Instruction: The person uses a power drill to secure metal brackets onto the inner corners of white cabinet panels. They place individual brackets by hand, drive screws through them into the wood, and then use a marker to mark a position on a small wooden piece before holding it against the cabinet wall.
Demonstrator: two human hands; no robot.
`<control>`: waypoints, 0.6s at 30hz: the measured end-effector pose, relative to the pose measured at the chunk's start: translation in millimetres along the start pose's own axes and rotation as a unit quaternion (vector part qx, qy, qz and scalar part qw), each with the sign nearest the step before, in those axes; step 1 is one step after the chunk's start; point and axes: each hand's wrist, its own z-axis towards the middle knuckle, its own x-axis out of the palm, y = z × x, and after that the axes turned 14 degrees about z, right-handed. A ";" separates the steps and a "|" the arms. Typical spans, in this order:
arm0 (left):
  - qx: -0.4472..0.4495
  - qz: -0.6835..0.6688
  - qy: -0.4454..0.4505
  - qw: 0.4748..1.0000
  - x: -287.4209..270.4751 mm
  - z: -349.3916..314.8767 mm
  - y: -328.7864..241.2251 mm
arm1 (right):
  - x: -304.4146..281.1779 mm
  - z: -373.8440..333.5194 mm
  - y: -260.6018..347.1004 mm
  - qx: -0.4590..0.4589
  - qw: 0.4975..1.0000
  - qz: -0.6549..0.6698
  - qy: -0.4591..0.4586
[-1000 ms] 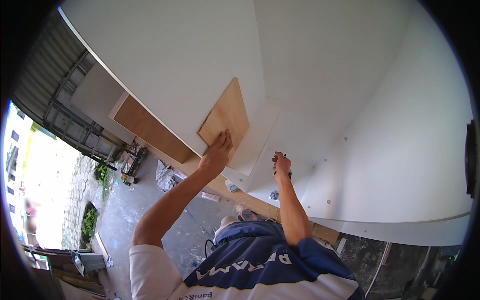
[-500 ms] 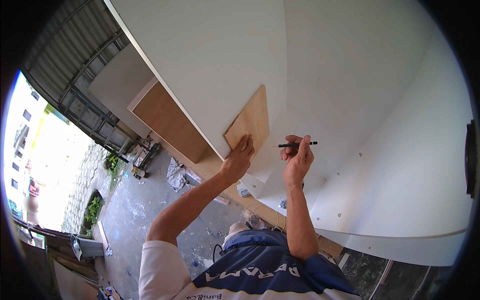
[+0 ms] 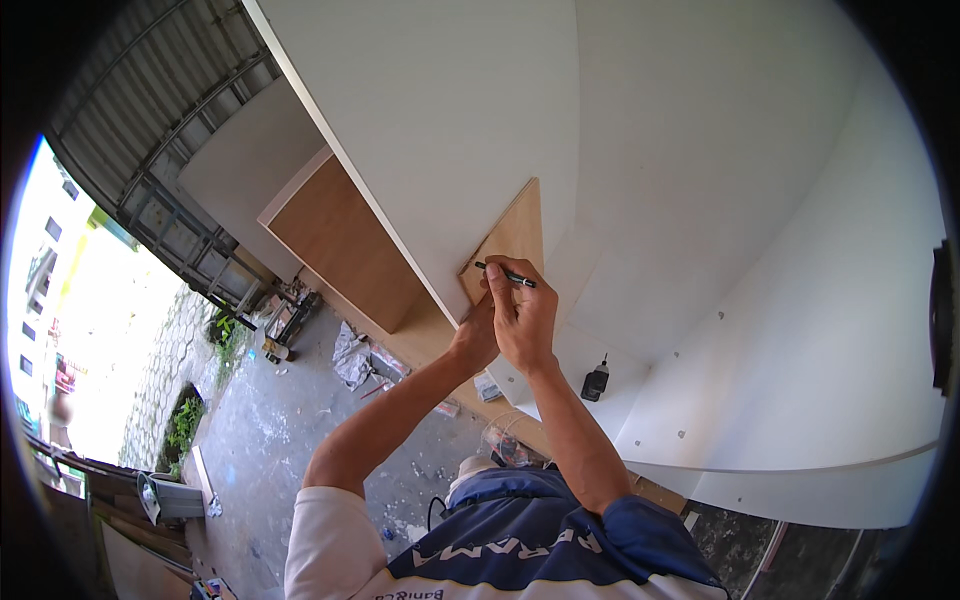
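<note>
A thin wooden board with a pointed upper end lies against the white panel. My left hand is at the lower part of this board, with its fingers mostly hidden behind my right hand. My right hand crosses in front of it, closed around a slim black pen or mechanical pencil. One end of the pen points left over the board's lower left edge; whether it touches the wood I cannot tell.
A black drill-like tool stands on the white cabinet's inner surface, right of my forearm. Left of the panel is a brown wooden box. Crumpled wrapping lies on the stained grey floor. A grey bin stands far left.
My right hand has moved left with the pen, from beside the board to over it and my left hand. The black tool, formerly mostly behind my forearm, now shows.
</note>
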 end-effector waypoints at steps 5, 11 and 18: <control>0.018 -0.058 -0.099 0.993 12.7 -2.1 6.1 | 7.7 1.0 -3.6 -0.039 0.999 -0.011 -0.007; 0.031 -0.165 -0.087 0.982 51.4 3.1 33.5 | 14.3 -3.3 -2.7 -0.056 0.998 -0.035 -0.003; 0.015 -0.086 -0.085 0.993 27.0 -1.2 12.9 | 9.9 1.7 -3.3 -0.052 0.998 -0.027 -0.014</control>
